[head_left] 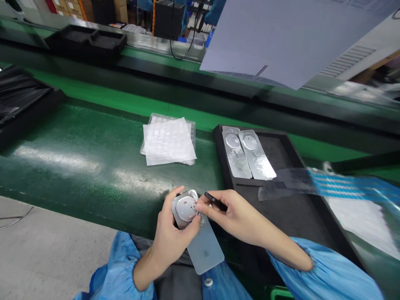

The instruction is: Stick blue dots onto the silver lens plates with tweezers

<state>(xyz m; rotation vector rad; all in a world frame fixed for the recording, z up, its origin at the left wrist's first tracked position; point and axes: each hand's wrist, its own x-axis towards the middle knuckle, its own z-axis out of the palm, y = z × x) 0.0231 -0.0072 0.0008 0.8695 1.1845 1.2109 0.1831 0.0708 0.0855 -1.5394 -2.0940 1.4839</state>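
Observation:
My left hand grips a flat metal plate with rounded corners, held tilted over the bench's front edge. Near its upper end is a pale round raised part with small holes. A slim black pen-like tool lies across the fingers of my right hand. The right thumb and forefinger are pinched together against the round part, beside the left thumb. Whatever small piece sits between those fingertips is too small to make out.
To the right, a black tray holds several similar metal plates. Clear film with blue strips overlaps its side. White sheets lie on a clear plastic tray at mid-bench. Another black tray stands left; paper hangs overhead.

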